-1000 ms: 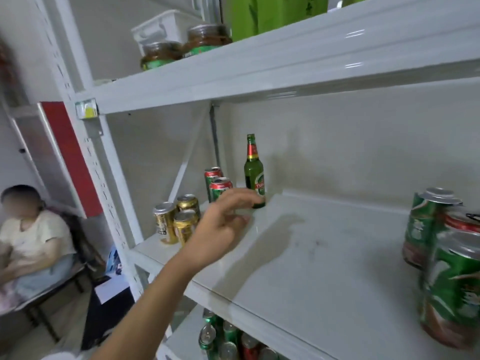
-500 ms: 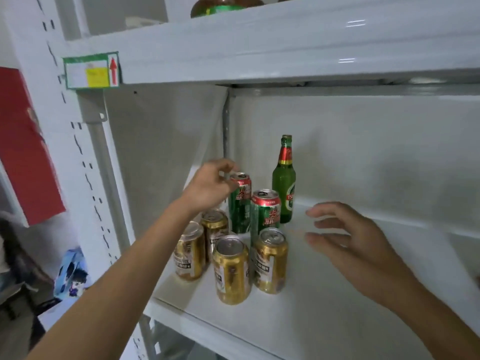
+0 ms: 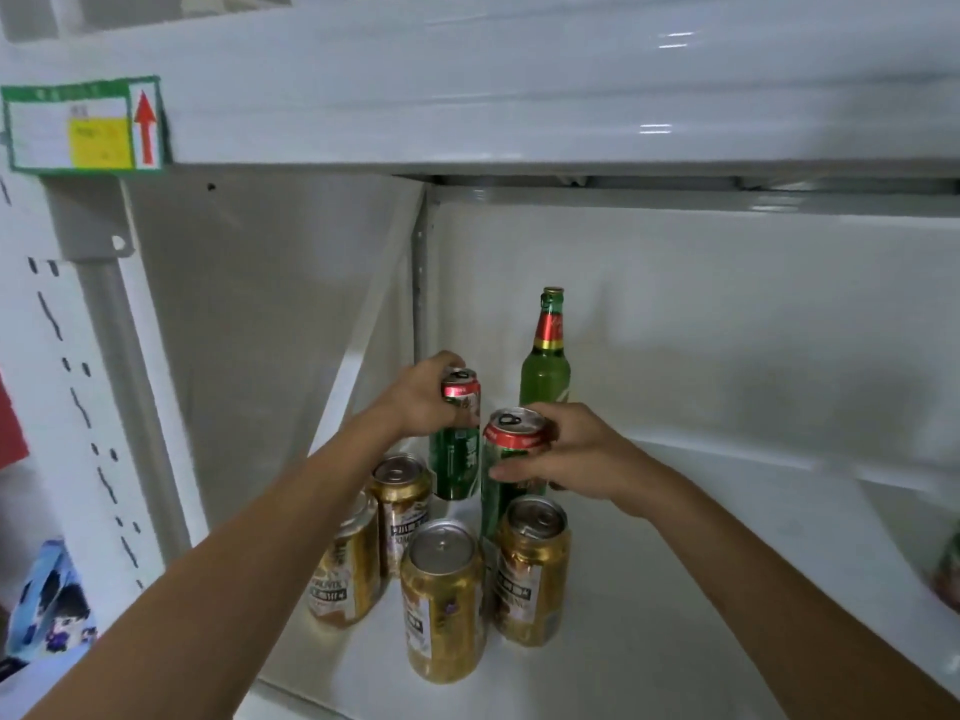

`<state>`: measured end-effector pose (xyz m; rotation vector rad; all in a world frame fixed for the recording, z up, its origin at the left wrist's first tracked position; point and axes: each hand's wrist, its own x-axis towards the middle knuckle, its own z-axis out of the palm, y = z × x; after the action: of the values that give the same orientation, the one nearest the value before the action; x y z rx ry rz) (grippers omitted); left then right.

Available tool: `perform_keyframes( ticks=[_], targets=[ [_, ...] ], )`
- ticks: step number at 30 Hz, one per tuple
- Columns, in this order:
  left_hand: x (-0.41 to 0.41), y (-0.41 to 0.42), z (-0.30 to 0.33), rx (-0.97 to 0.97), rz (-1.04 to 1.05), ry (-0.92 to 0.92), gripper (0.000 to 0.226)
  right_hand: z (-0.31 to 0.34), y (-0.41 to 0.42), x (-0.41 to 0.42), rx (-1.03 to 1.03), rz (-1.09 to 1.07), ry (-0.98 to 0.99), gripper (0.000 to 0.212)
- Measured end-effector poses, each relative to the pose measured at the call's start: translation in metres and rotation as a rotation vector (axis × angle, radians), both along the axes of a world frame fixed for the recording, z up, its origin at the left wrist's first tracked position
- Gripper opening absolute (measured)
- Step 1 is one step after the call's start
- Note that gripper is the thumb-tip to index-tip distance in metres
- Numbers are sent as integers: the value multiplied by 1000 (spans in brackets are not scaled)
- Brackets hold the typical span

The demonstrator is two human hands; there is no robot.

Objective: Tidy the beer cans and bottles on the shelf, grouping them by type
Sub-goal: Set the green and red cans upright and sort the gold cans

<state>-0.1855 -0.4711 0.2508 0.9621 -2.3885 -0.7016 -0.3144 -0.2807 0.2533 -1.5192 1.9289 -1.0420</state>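
Two green cans with red tops stand near the shelf's back left corner. My left hand [image 3: 421, 402] grips the rear green can [image 3: 457, 459] around its upper part. My right hand [image 3: 566, 454] wraps the nearer green can [image 3: 501, 491] just below its rim. A green glass bottle [image 3: 545, 366] with a red and gold neck label stands upright behind them against the back wall. In front, several gold cans [image 3: 444, 600] stand clustered on the white shelf board [image 3: 675, 615].
The upper shelf beam [image 3: 519, 96] runs close overhead, with a green-bordered label [image 3: 85, 124] at its left end. The perforated left upright [image 3: 78, 407] borders the bay. Part of another green can [image 3: 948, 569] shows at the far right edge.
Both hands have closed on the green cans: the left settled onto the rear can, and the right moved in leftward from open air onto the nearer can. The view came closer.
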Motion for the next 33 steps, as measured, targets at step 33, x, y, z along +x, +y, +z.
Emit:
perform_keyframes(
  ticks=[33],
  targets=[
    [-115, 294, 25, -58, -629, 264, 72, 16, 352, -51, -412, -728, 159, 31]
  ],
)
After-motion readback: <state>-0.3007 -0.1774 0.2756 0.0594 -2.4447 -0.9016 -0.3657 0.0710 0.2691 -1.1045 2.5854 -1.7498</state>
